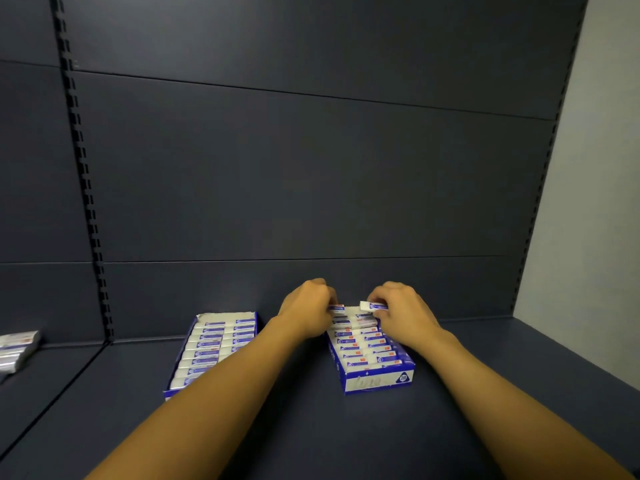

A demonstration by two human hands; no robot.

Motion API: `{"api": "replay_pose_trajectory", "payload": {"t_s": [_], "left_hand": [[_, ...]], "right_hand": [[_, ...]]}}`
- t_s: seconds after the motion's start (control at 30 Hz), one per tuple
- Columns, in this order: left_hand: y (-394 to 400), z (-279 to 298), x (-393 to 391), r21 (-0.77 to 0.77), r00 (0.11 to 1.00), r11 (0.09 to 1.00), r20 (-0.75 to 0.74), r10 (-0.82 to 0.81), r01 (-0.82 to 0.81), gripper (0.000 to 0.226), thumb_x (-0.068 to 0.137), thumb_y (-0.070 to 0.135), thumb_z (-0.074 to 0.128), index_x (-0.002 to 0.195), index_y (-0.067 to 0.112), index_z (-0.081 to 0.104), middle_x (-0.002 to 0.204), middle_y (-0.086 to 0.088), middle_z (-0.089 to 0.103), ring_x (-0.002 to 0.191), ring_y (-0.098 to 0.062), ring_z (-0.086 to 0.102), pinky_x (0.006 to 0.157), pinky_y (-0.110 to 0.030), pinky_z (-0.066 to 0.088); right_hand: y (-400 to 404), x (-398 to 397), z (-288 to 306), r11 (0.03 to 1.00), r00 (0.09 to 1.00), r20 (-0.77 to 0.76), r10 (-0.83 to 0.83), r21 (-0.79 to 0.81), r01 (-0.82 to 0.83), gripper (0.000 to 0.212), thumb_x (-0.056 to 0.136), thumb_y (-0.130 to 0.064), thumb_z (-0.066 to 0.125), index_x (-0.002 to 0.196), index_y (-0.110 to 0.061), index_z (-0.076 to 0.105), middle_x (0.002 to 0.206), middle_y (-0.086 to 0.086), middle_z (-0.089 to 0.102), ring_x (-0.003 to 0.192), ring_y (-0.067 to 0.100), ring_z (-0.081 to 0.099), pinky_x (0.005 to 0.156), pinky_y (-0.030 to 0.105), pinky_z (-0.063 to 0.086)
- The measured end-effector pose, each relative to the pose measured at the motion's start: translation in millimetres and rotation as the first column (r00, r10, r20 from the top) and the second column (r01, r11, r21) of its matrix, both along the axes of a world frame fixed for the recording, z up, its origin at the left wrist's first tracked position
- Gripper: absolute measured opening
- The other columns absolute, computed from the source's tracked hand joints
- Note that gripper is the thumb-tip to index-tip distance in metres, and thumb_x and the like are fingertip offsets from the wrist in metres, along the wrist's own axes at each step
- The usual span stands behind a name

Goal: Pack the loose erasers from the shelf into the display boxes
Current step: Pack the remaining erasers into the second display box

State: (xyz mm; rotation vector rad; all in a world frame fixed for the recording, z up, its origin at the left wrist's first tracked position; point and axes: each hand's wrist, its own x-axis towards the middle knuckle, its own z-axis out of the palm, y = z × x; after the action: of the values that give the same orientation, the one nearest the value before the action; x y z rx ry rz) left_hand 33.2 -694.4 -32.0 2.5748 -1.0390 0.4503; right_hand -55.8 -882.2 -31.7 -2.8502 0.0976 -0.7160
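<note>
While both bare forearms reach in from the near edge, the scene runs thus across the dark blue shelf [346,431]: at the far left, on the neighbouring bay, lies a small heap of wrapped packs [17,348], blurred; next stands the left display box [216,348], blue and white, its rows of sleeved erasers filling it, its near corner hidden by the left forearm; further right the left hand [304,311] hovers at the far end of the right display box [375,358], fingers curled and pinching an eraser [336,309] just above the back row; beside it the right hand [403,313] pinches a second eraser [372,306], white end showing, held over the same back row; the two hands are near but apart; behind rises the slotted back panel [311,168].
</note>
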Motion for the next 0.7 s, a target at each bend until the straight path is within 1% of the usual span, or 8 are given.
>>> {"api": "replay_pose_trajectory", "payload": {"t_s": [0.1,0.27,0.37,0.47,0.57,0.63,0.7], "left_hand": [[-5,-7,-3,-0.068,0.999,0.997,-0.002,0.041,-0.041,0.025,0.091,0.013,0.062,0.115,0.02,0.069,0.115,0.003,0.056,0.099,-0.017,0.058,0.083,-0.034,0.056],[-13,-19,-8,-0.172,0.994,0.98,-0.064,0.092,-0.102,0.025,0.091,0.011,0.064,0.112,0.021,0.071,0.112,0.003,0.057,0.101,-0.015,0.059,0.084,-0.033,0.056],[-17,-25,-12,-0.233,0.988,0.962,-0.1,0.12,-0.14,0.025,0.091,0.013,0.067,0.113,0.022,0.072,0.113,0.005,0.059,0.1,-0.013,0.059,0.083,-0.03,0.056],[-20,-29,-14,-0.236,0.988,0.962,-0.099,0.116,-0.137,0.027,0.089,0.015,0.069,0.114,0.024,0.072,0.114,0.006,0.06,0.104,-0.013,0.058,0.084,-0.031,0.055],[-23,-31,-15,-0.223,0.99,0.966,-0.086,0.115,-0.132,0.03,0.09,0.014,0.069,0.118,0.024,0.071,0.117,0.006,0.061,0.109,-0.012,0.053,0.085,-0.025,0.049],[-25,-34,-15,-0.222,0.99,0.967,-0.092,0.111,-0.129,0.03,0.09,0.014,0.069,0.119,0.022,0.071,0.119,0.005,0.061,0.112,-0.012,0.053,0.087,-0.024,0.048],[-27,-37,-18,-0.193,0.99,0.973,-0.089,0.114,-0.129,0.03,0.091,0.014,0.068,0.12,0.021,0.071,0.12,0.003,0.062,0.113,-0.014,0.054,0.092,-0.026,0.048]], "right_hand": [[-10,6,-5,0.995,0.996,0.06,0.071,0.071,-0.075,0.022,0.091,-0.02,0.071,0.112,-0.023,0.068,0.112,-0.008,0.061,0.104,0.007,0.056,0.088,0.025,0.05],[-20,17,-14,0.976,0.986,0.081,0.148,0.151,-0.159,0.021,0.091,-0.018,0.071,0.112,-0.021,0.069,0.111,-0.007,0.062,0.101,0.006,0.057,0.084,0.019,0.048],[-24,21,-20,0.958,0.978,0.096,0.184,0.207,-0.2,0.022,0.09,-0.015,0.073,0.111,-0.02,0.069,0.112,-0.006,0.063,0.1,0.006,0.059,0.082,0.019,0.05],[-28,23,-26,0.946,0.975,0.092,0.201,0.242,-0.217,0.024,0.089,-0.014,0.073,0.112,-0.019,0.069,0.112,-0.005,0.063,0.1,0.007,0.06,0.083,0.021,0.053],[-32,25,-29,0.945,0.974,0.1,0.203,0.24,-0.221,0.024,0.089,-0.014,0.074,0.112,-0.019,0.069,0.111,-0.006,0.063,0.098,0.006,0.06,0.078,0.016,0.05],[-35,26,-31,0.946,0.973,0.103,0.206,0.232,-0.225,0.024,0.089,-0.015,0.074,0.111,-0.019,0.069,0.11,-0.006,0.063,0.097,0.005,0.059,0.075,0.014,0.047],[-37,25,-32,0.952,0.975,0.094,0.2,0.218,-0.216,0.023,0.089,-0.016,0.074,0.111,-0.019,0.069,0.111,-0.006,0.064,0.097,0.005,0.059,0.077,0.015,0.048]]}}
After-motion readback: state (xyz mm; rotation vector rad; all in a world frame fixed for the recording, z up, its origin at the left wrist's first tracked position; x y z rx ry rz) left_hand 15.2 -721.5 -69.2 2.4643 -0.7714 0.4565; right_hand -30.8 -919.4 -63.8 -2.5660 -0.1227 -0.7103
